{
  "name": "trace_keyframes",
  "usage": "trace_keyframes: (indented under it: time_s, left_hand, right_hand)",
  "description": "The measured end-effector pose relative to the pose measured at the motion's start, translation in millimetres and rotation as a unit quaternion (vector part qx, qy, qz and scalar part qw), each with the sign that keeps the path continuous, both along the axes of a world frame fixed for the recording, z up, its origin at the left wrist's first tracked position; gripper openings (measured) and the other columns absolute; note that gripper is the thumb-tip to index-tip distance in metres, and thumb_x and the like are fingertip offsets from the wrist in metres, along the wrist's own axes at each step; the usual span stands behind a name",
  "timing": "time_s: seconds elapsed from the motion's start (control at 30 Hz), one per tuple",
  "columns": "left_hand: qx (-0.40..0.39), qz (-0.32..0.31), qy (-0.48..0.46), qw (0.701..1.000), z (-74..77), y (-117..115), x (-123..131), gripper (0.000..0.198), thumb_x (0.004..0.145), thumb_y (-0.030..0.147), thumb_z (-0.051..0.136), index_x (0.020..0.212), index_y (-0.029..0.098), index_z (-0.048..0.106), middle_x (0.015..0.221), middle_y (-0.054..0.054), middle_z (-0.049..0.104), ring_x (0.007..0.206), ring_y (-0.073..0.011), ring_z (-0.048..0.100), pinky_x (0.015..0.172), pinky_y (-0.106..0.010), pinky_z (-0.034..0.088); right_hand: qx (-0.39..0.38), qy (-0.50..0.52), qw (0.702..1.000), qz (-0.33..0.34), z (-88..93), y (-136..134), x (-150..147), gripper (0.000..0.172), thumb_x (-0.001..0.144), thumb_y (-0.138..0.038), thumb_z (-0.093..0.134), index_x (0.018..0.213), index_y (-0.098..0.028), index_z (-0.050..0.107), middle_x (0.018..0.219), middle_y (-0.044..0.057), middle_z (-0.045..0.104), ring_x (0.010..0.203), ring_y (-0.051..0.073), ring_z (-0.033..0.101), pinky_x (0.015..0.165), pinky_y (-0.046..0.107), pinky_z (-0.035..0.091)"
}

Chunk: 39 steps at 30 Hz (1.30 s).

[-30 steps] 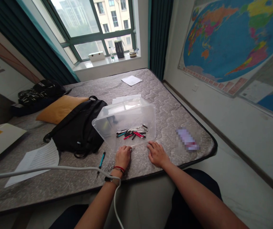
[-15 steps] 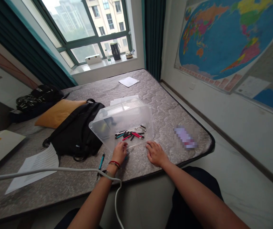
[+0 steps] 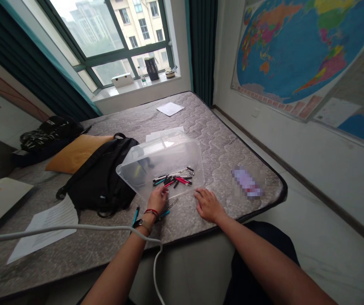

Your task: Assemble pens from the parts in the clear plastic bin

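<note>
A clear plastic bin (image 3: 182,154) lies tipped on its side on the mattress, its mouth facing me. Inside it, on the lower wall, is a loose heap of several pens (image 3: 182,178) in black, red, teal and silver. At the bin's mouth, my left hand (image 3: 157,200) has its fingers pinched together at the near end of a red pen (image 3: 170,184); the fingertips are partly hidden. My right hand (image 3: 208,205) rests on the mattress just right of the mouth, fingers stretched out, holding nothing. Teal pens (image 3: 135,214) lie beside my left wrist.
A white cable (image 3: 73,227) crosses in front of my left forearm. Left of the bin lie a black backpack (image 3: 102,178), a yellow pillow (image 3: 78,153) and a printed sheet (image 3: 48,226). A blurred-out phone-like item (image 3: 247,183) is near the mattress's (image 3: 223,156) right edge.
My left hand has moved slightly forward and its fingers have reached the red pen. A teal pen beside the wrist now shows more. My right hand stays in place.
</note>
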<state>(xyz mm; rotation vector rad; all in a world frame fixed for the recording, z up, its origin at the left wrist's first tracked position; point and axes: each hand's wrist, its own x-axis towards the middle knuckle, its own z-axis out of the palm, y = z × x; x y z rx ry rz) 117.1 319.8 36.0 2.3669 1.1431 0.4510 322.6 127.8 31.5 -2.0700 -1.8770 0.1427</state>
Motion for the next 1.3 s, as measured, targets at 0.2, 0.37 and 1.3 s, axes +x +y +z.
trace_keyframes:
  time_s: [0.2, 0.37, 1.3]
  left_hand:
    - [-0.005, 0.019, 0.001, 1.000, 4.1, -1, 4, 0.013, 0.081, 0.021, 0.060, 0.091, 0.020, 0.068, 0.088, -0.004, 0.068, 0.074, -0.0175, 0.062, 0.074, -0.031, 0.048]
    - [-0.011, 0.135, -0.144, 0.980, 15.4, 6, 11, 0.020, 0.083, 0.027, 0.060, 0.100, 0.018, 0.066, 0.102, -0.008, 0.069, 0.077, -0.0171, 0.065, 0.077, -0.032, 0.052]
    - [-0.057, 0.079, -0.270, 0.958, 44.6, -15, 14, 0.024, 0.082, 0.039, 0.067, 0.095, 0.019, 0.069, 0.094, -0.005, 0.071, 0.082, -0.0171, 0.067, 0.073, -0.030, 0.057]
  right_hand:
    - [0.001, 0.003, 1.000, -0.006, -0.2, 0, -1, 0.042, 0.085, -0.023, 0.050, 0.127, -0.020, 0.053, 0.144, 0.013, 0.046, 0.131, 0.028, 0.038, 0.108, 0.045, 0.029]
    - [0.005, 0.004, 1.000, -0.005, -0.4, 0, 0, 0.042, 0.085, -0.023, 0.051, 0.127, -0.019, 0.054, 0.144, 0.013, 0.046, 0.131, 0.028, 0.038, 0.108, 0.045, 0.029]
    - [0.003, 0.012, 1.000, -0.006, 1.4, -1, 1, 0.041, 0.084, -0.023, 0.051, 0.125, -0.020, 0.054, 0.143, 0.012, 0.047, 0.130, 0.028, 0.039, 0.108, 0.045, 0.030]
